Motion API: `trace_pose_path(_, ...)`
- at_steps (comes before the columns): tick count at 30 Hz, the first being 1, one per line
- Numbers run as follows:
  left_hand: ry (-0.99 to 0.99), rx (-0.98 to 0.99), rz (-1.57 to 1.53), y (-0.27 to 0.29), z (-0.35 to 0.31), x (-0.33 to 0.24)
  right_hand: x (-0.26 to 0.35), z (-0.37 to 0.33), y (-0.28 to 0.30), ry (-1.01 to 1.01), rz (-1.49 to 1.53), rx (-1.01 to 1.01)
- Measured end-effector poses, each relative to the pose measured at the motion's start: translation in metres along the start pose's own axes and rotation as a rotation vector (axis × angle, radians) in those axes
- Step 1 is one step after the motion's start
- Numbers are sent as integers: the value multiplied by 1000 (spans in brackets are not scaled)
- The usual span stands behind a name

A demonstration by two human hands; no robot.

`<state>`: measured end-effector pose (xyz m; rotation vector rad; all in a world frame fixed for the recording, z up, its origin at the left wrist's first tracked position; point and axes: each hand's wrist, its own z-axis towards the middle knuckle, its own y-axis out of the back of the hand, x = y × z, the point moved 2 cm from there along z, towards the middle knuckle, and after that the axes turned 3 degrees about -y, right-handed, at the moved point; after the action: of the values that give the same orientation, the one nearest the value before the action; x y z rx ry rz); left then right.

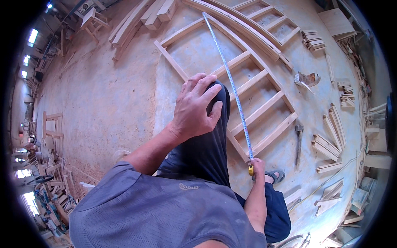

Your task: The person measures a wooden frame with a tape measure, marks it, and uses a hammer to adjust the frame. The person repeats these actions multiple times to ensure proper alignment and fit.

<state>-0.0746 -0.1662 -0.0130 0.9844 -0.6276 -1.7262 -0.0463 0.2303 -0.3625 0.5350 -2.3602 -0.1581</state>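
Note:
My left hand (196, 105) rests on my bent knee in dark trousers (198, 155), fingers spread and holding nothing. Down at the near corner of a ladder-like wooden frame (260, 109), my right hand (258, 166) is closed on a yellow tape measure (251, 170). Its pale blade (233, 84) is drawn out diagonally across the frame, reaching the far corner at the upper left. The frame lies flat on the floor, with several crosspieces between two long rails. My knee hides part of its left rail.
A hammer (298, 144) lies right of the frame. Beyond it are a small open container (307, 79) and stacked wood strips (326, 146). Long boards (248, 29) and another frame (269, 18) lie at the far side. A small wooden stool (93, 20) stands far left.

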Motion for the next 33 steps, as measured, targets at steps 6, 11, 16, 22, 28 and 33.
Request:
trace_pose_path(6, -5, 3, -13, 0, 1, -2, 1, -1, -5, -7, 37, 2)
trace_pose_path(11, -4, 5, -22, 1, 2, -3, 1, -3, -13, -40, 103, 41)
trace_pose_path(16, -3, 11, -13, -1, 4, -4, -4, 0, -12, -65, 128, 56)
trace_pose_path(22, -8, 18, -16, -2, 6, -3, -12, 6, -11, -100, 147, 64)
trace_pose_path(28, 3, 38, -32, -1, 9, -7, -6, 1, -14, -120, 176, 81)
trace_pose_path(33, 9, 42, -29, -1, 12, -12, -10, 8, -14, -97, 190, 103)
